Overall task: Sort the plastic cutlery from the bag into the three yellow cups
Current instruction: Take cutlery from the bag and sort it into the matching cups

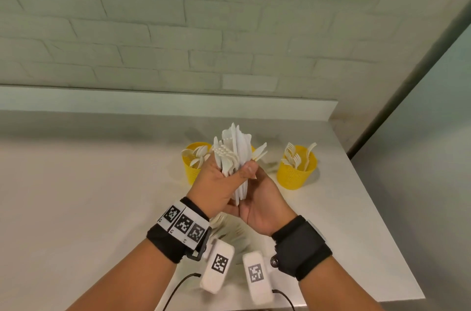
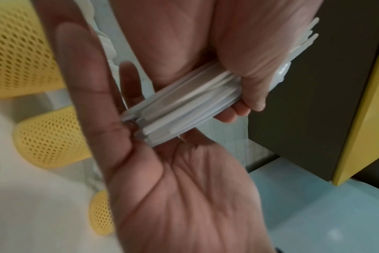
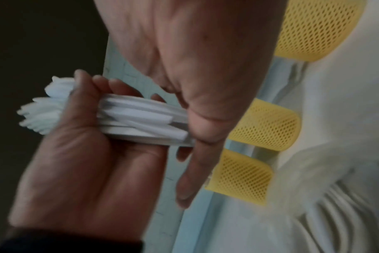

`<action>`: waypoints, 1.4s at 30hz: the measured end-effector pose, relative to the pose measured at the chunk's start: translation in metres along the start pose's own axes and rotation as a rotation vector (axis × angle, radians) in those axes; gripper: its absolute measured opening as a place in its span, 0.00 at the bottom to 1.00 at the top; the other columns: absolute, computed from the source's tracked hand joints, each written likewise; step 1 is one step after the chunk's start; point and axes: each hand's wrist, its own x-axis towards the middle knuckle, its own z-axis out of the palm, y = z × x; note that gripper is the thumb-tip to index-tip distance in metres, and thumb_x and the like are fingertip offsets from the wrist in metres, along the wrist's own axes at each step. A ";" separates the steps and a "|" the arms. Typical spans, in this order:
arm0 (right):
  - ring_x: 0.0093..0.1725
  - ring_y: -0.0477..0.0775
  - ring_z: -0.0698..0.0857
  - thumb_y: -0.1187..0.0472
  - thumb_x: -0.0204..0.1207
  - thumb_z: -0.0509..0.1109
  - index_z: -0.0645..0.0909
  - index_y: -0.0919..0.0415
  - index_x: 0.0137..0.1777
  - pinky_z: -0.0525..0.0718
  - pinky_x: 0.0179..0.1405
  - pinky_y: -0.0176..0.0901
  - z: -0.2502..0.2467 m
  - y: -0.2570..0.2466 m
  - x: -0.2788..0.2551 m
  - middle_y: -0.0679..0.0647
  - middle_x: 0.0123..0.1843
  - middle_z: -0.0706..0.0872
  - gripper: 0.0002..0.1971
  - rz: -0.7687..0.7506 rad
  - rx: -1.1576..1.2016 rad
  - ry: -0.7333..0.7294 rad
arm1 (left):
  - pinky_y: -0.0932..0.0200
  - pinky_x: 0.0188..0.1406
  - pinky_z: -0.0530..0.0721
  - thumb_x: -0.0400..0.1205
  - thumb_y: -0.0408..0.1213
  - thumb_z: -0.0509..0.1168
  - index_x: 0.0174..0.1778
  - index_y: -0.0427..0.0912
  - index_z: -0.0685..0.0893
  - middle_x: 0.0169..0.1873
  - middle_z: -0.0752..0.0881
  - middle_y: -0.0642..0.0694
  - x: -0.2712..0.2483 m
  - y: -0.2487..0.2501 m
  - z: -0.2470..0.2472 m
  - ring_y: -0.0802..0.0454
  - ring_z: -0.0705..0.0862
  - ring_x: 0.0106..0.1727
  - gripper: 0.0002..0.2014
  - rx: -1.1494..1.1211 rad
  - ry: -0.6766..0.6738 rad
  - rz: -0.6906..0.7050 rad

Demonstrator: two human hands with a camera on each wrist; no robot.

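I hold a bundle of white plastic cutlery (image 1: 233,152) upright over the counter. My right hand (image 1: 262,198) grips it around the middle, thumb across the front. My left hand (image 1: 214,183) lies open against it, and the handle ends (image 2: 145,130) press into the base of its thumb. Three yellow mesh cups stand behind. The left cup (image 1: 192,170) holds spoons, the right cup (image 1: 295,173) holds forks, and the middle cup (image 1: 252,149) is mostly hidden by the bundle. The clear bag (image 1: 229,229) with more cutlery lies under my wrists.
The white counter (image 1: 102,196) ends at a right edge (image 1: 382,221) and meets a brick wall behind. Cables (image 1: 178,285) trail near the front edge. A dark cabinet with a yellow edge (image 2: 314,85) shows in the left wrist view.
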 end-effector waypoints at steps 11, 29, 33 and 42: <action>0.52 0.59 0.89 0.42 0.81 0.62 0.82 0.52 0.63 0.86 0.53 0.53 0.006 -0.011 -0.016 0.57 0.56 0.87 0.19 -0.595 -0.582 0.438 | 0.57 0.33 0.81 0.87 0.40 0.68 0.42 0.42 0.83 0.22 0.80 0.48 0.003 -0.001 -0.008 0.51 0.80 0.26 0.09 0.289 0.107 -0.002; 0.46 0.49 0.84 0.63 0.79 0.76 0.84 0.50 0.68 0.82 0.46 0.33 0.036 -0.059 -0.029 0.45 0.46 0.83 0.18 -0.937 -1.404 0.141 | 0.61 0.25 0.77 0.83 0.30 0.69 0.60 0.48 0.84 0.28 0.85 0.62 0.001 -0.008 0.000 0.62 0.79 0.26 0.13 0.344 0.044 0.007; 0.45 0.47 0.84 0.65 0.78 0.78 0.88 0.54 0.57 0.81 0.44 0.29 0.034 -0.066 -0.025 0.45 0.48 0.84 0.10 -0.941 -1.332 0.197 | 0.62 0.25 0.77 0.83 0.30 0.70 0.56 0.48 0.85 0.26 0.82 0.57 0.007 -0.007 -0.001 0.59 0.78 0.25 0.11 0.332 0.023 -0.015; 0.50 0.46 0.84 0.68 0.81 0.74 0.85 0.58 0.59 0.83 0.47 0.31 0.026 -0.069 -0.022 0.51 0.61 0.76 0.10 -0.995 -1.237 0.212 | 0.54 0.23 0.79 0.79 0.33 0.70 0.53 0.46 0.83 0.26 0.79 0.53 0.013 -0.010 -0.006 0.53 0.76 0.24 0.09 0.352 -0.027 -0.071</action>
